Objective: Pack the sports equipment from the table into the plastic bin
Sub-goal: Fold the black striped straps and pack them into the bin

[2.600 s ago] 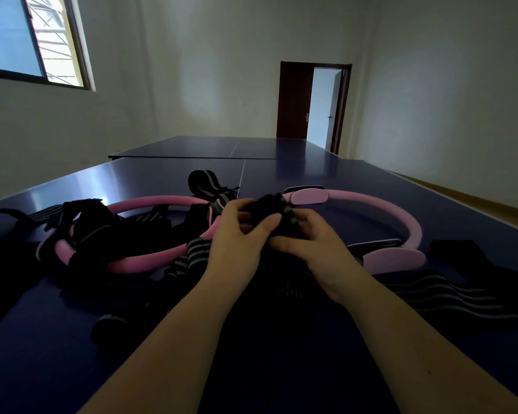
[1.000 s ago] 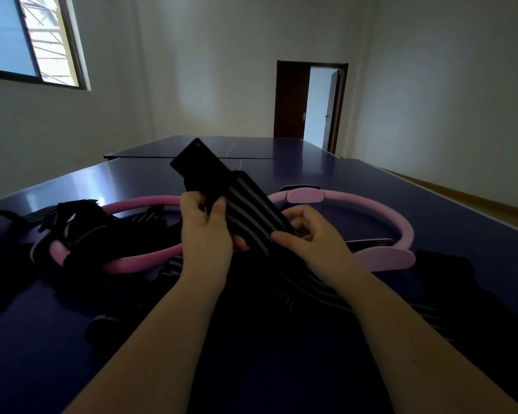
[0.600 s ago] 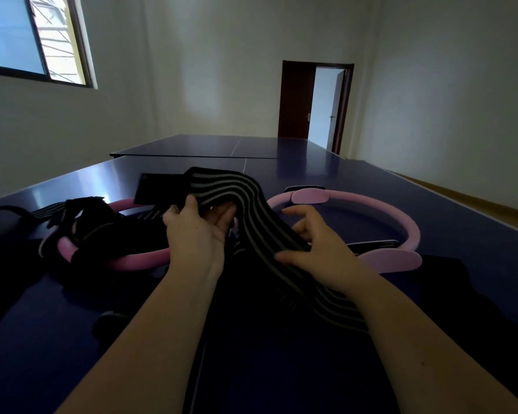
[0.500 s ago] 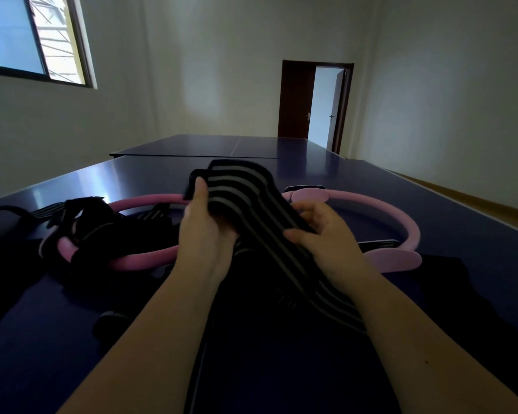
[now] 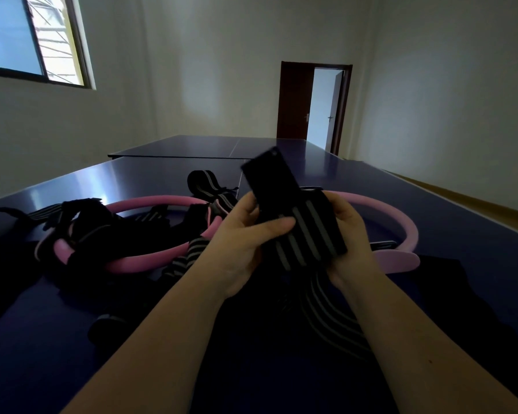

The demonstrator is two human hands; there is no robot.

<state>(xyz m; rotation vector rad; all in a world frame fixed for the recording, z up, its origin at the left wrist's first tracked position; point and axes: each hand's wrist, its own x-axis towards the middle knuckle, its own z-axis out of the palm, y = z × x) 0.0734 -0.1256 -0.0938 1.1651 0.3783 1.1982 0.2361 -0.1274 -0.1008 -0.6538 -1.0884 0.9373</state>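
Observation:
Both hands hold a black elastic wrap with grey stripes (image 5: 307, 231) above the dark blue table (image 5: 431, 219). My left hand (image 5: 240, 243) grips its folded part, thumb pressed across the front. My right hand (image 5: 350, 234) cups it from the right side. The wrap's plain black end sticks up past my fingers, and its long tail trails down toward me. A pink ring (image 5: 150, 258) lies at the left under black straps. A second pink ring (image 5: 401, 225) lies behind my right hand. No plastic bin is in view.
Another striped wrap (image 5: 205, 183) lies behind the left ring, and black straps (image 5: 81, 222) are piled over that ring. Dark fabric (image 5: 449, 291) lies at the near right. A second table half (image 5: 198, 149) stands beyond; an open door (image 5: 323, 112) is at the back.
The wrap has been folded tighter into a compact bundle between my hands. Its black end, earlier bent over to the left, now points up and away from me.

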